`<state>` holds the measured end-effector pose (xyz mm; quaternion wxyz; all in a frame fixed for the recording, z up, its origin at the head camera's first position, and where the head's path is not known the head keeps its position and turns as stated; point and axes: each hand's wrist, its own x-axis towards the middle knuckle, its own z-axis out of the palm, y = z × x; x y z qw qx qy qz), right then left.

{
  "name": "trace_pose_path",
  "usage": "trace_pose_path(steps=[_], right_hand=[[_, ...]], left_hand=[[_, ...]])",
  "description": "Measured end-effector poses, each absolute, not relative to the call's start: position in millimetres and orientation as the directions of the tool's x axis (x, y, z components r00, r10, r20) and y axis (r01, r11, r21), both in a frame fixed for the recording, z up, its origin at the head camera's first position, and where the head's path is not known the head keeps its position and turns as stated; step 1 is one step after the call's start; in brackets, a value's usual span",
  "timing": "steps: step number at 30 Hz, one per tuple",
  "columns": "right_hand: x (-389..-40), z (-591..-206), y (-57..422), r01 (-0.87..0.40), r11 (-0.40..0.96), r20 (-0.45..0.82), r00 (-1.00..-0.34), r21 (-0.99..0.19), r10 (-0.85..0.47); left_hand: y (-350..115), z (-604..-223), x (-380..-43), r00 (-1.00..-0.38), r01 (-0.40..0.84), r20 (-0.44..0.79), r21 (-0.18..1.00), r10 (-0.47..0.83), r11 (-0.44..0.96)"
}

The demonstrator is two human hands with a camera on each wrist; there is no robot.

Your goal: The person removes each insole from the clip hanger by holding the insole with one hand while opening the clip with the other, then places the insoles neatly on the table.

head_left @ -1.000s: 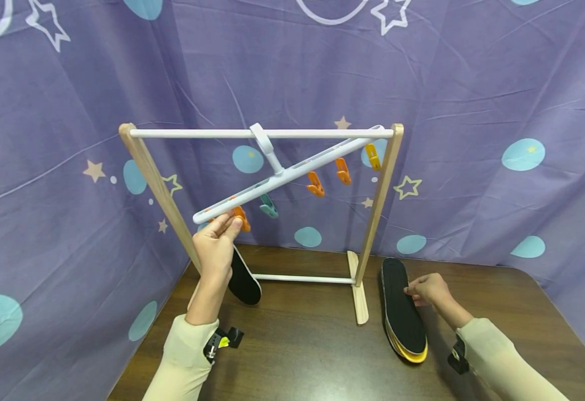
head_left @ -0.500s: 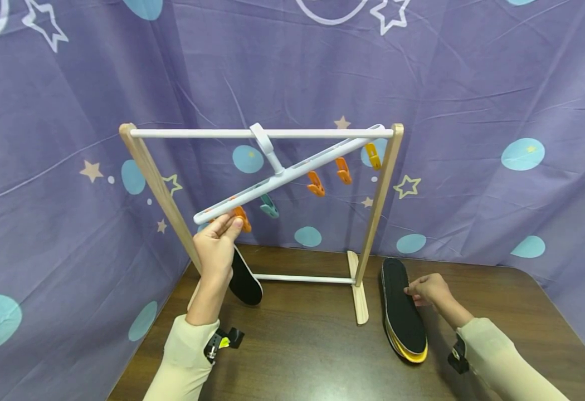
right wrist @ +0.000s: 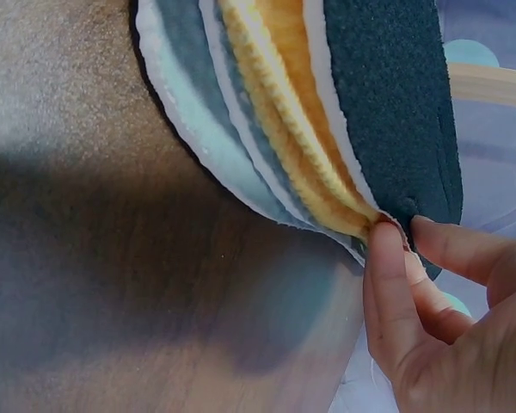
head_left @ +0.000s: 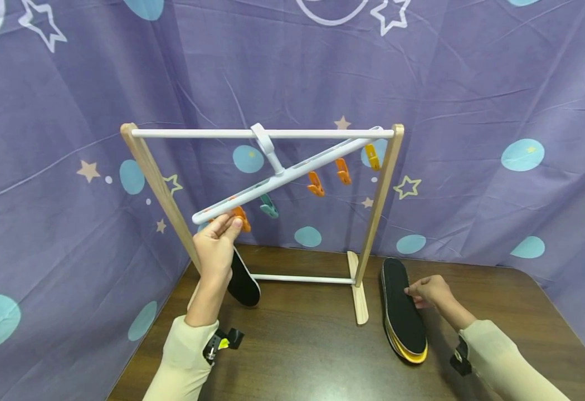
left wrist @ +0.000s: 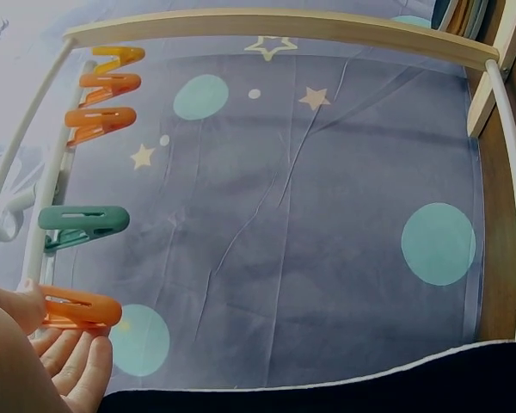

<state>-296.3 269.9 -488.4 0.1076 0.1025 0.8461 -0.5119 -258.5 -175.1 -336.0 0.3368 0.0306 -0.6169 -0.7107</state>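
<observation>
My left hand (head_left: 214,248) pinches an orange clothespin (left wrist: 84,305) between thumb and fingers, close to the low end of a white hanger (head_left: 302,167). Behind that wrist, a black insole (head_left: 244,283) with a white edge hangs down at the left; its top is hidden by the hand. On the right, a stack of insoles lies on the table, a black insole (head_left: 404,317) uppermost and yellow and grey layers (right wrist: 267,103) under it. My right hand (head_left: 429,291) pinches the edge of the top insole between thumb and fingers.
A wooden rack with a white top rod (head_left: 197,133) carries the tilted hanger by its hook (head_left: 262,139). Teal (head_left: 268,206), orange (head_left: 342,171) and yellow (head_left: 373,157) clothespins dangle along it. The rack's right foot (head_left: 357,295) stands left of the stack. A purple curtain (head_left: 473,72) backs the table.
Hardly anything moves. Both hands keep their grips, while the hanging insole and the hanger's left end shift very slightly.
</observation>
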Motion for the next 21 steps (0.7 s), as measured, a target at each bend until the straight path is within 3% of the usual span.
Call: trace_pose_path(steps=[21], right_hand=[[-291, -485, 268, 0.255, 0.467, -0.269, -0.962, -0.846, 0.039]], left_hand=[[-172, -332, -240, -0.766, 0.446, 0.355, 0.894, -0.536, -0.045]])
